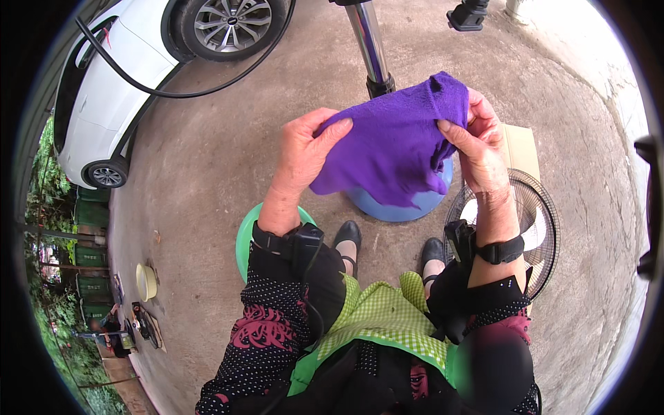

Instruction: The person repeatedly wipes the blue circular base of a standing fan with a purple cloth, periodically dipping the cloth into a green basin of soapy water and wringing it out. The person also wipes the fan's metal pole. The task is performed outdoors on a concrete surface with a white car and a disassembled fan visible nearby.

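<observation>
A purple cloth (pixel 387 145) is stretched between my two hands, in front of a fan stand. My left hand (pixel 308 142) pinches its left edge, thumb on top. With fingers behind the cloth and thumb in front, my right hand (pixel 477 142) grips its upper right corner, where the fabric is bunched. The lower edge hangs loose over the stand's round blue base (pixel 398 213) and hides part of it. Above the cloth rises the stand's chrome pole (pixel 369 45).
A black wire fan grille (pixel 550 242) lies at my right on cardboard (pixel 520 149), partly behind my forearm. A green basin (pixel 245 242) sits behind my left forearm. A white car (pixel 121 69) and black cable (pixel 200 92) are at upper left. A yellow basin (pixel 146 282) and a person (pixel 111 328) are farther left.
</observation>
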The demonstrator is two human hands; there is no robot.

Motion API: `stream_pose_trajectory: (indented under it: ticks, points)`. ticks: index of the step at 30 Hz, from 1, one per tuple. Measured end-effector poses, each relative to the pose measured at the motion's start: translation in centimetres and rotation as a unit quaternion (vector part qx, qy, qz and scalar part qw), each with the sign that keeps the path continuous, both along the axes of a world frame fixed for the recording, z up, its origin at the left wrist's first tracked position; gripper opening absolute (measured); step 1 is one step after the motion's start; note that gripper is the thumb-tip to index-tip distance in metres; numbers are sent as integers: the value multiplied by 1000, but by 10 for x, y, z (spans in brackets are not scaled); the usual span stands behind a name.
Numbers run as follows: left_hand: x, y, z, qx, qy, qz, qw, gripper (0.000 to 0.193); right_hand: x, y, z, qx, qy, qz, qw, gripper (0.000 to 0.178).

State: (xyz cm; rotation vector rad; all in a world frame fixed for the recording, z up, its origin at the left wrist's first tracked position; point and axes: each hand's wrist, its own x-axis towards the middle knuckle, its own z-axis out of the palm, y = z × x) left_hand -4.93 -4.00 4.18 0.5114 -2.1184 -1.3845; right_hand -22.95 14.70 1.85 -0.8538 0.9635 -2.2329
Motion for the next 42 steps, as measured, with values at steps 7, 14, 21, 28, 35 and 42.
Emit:
stream_pose_trajectory:
  ticks: [7, 14, 21, 28, 35, 42]
  points:
    - [5, 4, 7, -153, -52, 92, 983, 21, -13, -3, -11, 76, 89, -168, 979, 38]
    - [1, 92, 4, -90, 88, -390, 912, 27, -21, -19, -43, -63, -42, -202, 977, 31]
    - [-18, 88, -29, 170, 20, -150, 974, 22, 7, -10, -68, -92, -93, -10, 991, 34]
    - [-37, 89, -59, 208, 99, -209, 950, 85, 45, -29, -30, -125, -174, 99, 972, 36]
    - [-32, 99, -59, 233, 37, -185, 954, 65, 44, -20, 5, 56, 221, -93, 969, 35]
    - [-63, 66, -22, 139, 264, -59, 953, 29, 41, -17, 10, 40, 331, -361, 871, 49]
